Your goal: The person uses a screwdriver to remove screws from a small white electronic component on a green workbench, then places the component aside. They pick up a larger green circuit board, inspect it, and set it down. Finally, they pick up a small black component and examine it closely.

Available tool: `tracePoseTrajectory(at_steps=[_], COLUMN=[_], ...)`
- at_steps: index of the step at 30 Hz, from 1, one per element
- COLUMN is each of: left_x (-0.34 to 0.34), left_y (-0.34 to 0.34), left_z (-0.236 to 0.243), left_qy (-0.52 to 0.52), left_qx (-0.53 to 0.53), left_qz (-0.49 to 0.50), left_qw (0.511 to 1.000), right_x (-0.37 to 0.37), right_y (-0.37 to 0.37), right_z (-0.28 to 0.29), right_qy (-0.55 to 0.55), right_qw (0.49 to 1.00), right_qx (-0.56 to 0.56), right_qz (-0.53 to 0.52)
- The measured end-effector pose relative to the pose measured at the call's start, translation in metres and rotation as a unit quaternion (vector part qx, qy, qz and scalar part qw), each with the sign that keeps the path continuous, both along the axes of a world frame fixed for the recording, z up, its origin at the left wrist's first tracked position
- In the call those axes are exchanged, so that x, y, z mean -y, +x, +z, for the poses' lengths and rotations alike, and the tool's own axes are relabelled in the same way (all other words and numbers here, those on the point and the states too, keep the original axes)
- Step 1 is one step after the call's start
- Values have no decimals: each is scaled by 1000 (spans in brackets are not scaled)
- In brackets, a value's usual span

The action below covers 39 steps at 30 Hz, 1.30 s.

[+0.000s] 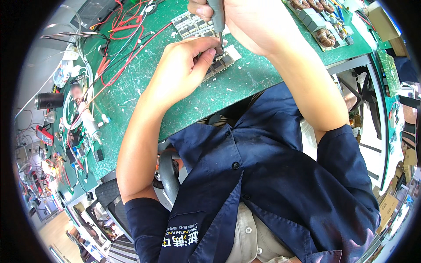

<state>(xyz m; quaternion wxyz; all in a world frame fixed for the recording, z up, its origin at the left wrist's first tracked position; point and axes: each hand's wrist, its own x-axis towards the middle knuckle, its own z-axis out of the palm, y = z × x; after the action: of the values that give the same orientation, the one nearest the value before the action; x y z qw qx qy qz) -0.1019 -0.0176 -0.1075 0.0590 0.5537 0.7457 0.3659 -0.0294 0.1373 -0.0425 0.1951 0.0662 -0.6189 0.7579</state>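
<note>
Grey thick-handled screwdriver (216, 15) with a slim, dark shaft (221, 37).

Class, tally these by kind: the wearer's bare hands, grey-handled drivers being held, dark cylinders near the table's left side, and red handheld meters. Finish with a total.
Bare hands: 2 (left hand, right hand)
Grey-handled driver: 1
Dark cylinder: 1
Red handheld meter: 1
Total: 5

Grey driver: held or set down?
Held: the right hand wraps the driver, shaft pointing toward the board. Tip contact: cannot tell.
</note>
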Motion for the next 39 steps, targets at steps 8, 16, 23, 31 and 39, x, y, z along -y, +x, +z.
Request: tracePoseTrajectory(at_steps=[8, 16, 23, 31, 39], left_x=[-7, -7, -7, -15, -24], left_y=[4, 4, 6, 6, -4], left_z=[2, 5, 7, 1, -8], left_qy=[31, 15, 10, 96, 105], left_qx=[-4, -68, -52, 149, 161], left_qz=[-1, 7, 19, -1, -9], left_qw=[1000, 998, 998, 984, 981], right_x=[0, 4, -15, -40, -42], right_y=[2, -14, -22, -38, -22], right_z=[1, -9, -11, -10, 1], right_qy=[-43, -128, -128, -185, -174], right_qw=[997, 989, 978, 859, 922], right_qx=[-49, -73, -45, 1, -34], right_qz=[31, -7, 160, 478, 345])
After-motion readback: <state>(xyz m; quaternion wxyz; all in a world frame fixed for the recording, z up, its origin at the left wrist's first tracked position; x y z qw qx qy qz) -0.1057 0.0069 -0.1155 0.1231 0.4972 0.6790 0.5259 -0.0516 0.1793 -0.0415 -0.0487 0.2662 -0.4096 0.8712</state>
